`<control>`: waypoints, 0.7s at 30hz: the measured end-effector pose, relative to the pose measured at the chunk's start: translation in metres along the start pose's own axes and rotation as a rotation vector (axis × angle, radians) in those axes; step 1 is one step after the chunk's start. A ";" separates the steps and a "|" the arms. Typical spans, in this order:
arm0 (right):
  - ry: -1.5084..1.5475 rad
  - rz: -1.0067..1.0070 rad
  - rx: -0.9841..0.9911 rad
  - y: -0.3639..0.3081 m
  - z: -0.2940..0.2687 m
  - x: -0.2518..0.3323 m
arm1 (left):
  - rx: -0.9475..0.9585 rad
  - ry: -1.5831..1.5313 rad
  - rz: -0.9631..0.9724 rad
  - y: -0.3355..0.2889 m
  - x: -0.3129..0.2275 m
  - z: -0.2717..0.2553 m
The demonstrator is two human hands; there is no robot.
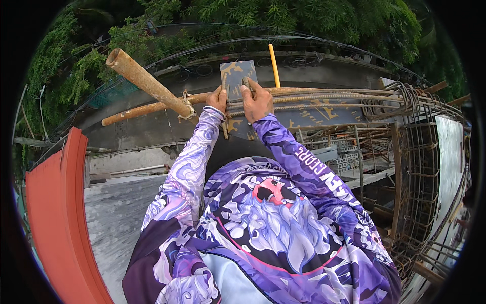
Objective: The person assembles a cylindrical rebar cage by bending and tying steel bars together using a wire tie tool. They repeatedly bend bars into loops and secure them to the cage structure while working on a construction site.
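Note:
My left hand is closed round a short ribbed steel bar, whose ends show above and below the fingers. Just to its right, my right hand pinches the end of a rusty rebar piece; whether both pieces are one bent bar I cannot tell. Long horizontal rebars run from beside my hands to the right. Under them lies a dark board with yellow markings. A smaller dark panel juts out beyond my hands.
A rusty pipe slants up at the left, tied to a horizontal pipe. Bent rebars bunch at the right, above a rebar cage. A yellow post rises ahead. A red beam edges a grey roof; the ground lies far below.

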State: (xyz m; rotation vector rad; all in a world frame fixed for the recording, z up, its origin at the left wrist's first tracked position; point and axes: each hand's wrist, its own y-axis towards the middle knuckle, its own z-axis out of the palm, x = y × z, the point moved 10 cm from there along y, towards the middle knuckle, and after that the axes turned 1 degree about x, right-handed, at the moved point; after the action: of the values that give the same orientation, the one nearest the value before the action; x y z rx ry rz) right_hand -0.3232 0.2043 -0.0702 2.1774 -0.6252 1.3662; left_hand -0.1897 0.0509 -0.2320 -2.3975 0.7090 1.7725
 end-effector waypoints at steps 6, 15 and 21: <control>0.041 0.019 -0.046 0.016 -0.001 -0.035 | 0.194 -0.330 -0.881 0.001 0.001 0.017; 0.246 0.064 0.077 0.026 0.018 -0.037 | 0.256 -0.669 -0.845 -0.019 0.038 0.029; 0.283 0.089 0.101 0.023 0.021 -0.036 | 0.210 -0.900 -0.645 -0.045 0.035 0.026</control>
State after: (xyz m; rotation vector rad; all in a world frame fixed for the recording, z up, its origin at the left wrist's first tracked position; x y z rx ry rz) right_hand -0.3366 0.1777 -0.1074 1.9988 -0.5610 1.7469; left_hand -0.1865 0.0884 -0.2821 -1.2257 -0.0064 2.0048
